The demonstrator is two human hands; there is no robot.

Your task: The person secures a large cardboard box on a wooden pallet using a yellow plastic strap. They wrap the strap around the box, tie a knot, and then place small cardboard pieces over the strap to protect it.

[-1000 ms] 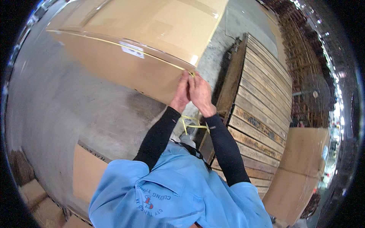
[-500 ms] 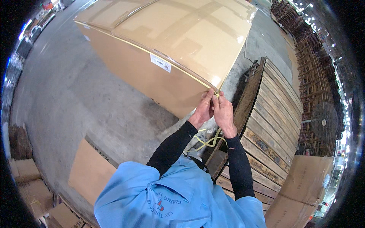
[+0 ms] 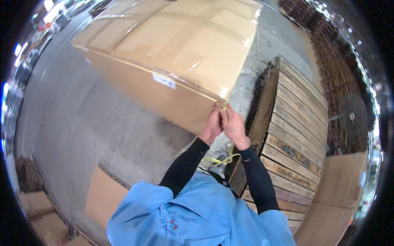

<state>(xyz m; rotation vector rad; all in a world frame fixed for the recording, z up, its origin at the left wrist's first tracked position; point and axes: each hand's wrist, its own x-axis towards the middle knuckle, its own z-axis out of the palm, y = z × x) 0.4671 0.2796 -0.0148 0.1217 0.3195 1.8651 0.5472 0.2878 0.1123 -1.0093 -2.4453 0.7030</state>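
A large taped cardboard box (image 3: 172, 45) stands in front of me, with a yellow strap (image 3: 197, 93) running along its upper edges. At its near corner my left hand (image 3: 213, 124) and my right hand (image 3: 234, 126) press together, fingers closed on the strap. Between them the fingertips partly hide the place where the strap pieces meet. Below my hands the loose strap end (image 3: 223, 160) hangs in loops by my waist. A white label (image 3: 164, 80) is stuck on the box's near side.
On the right lies a slatted wooden platform (image 3: 293, 127). Another cardboard box (image 3: 336, 192) stands at the lower right. A flat cardboard piece (image 3: 104, 194) lies on the concrete floor (image 3: 82, 123) at lower left, with more boxes (image 3: 49, 225) beyond. A fan (image 3: 351, 117) stands at the far right.
The view has shifted, so the box appears a little further left. Both hands stay together at the box corner, still on the strap and now slightly lower in the picture.
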